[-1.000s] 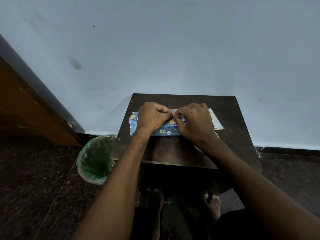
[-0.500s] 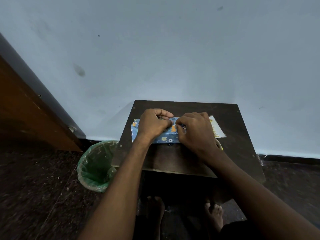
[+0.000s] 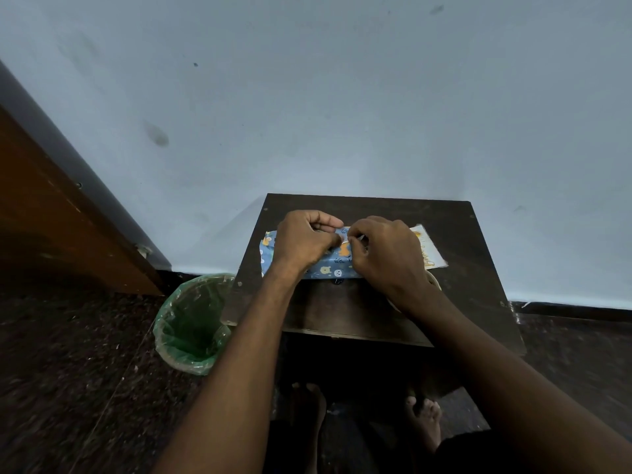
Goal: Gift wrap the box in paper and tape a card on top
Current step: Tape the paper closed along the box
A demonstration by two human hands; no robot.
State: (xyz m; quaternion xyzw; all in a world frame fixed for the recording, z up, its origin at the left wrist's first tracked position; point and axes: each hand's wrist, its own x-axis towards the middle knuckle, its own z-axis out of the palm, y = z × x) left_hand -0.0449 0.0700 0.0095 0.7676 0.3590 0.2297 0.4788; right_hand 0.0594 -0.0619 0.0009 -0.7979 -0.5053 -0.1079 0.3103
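A long box wrapped in blue paper with small animal prints (image 3: 333, 268) lies across the dark wooden table (image 3: 455, 254). My left hand (image 3: 302, 242) sits over the box's left half with curled fingers pinching the paper on top. My right hand (image 3: 388, 258) covers the right half, thumb and fingers pinching at the same spot in the middle of the top. A white card with yellow writing (image 3: 429, 249) lies on the table just right of the box, partly hidden by my right hand.
A bin lined with a green bag (image 3: 191, 323) stands on the floor left of the table. A pale round object (image 3: 434, 280) peeks out under my right wrist. The wall is right behind the table; a wooden door (image 3: 51, 217) is at left. My bare feet are under the table.
Both hands stay on top of the box, fingers working at the middle seam. The view has tilted up a little, so the table sits lower in the picture.
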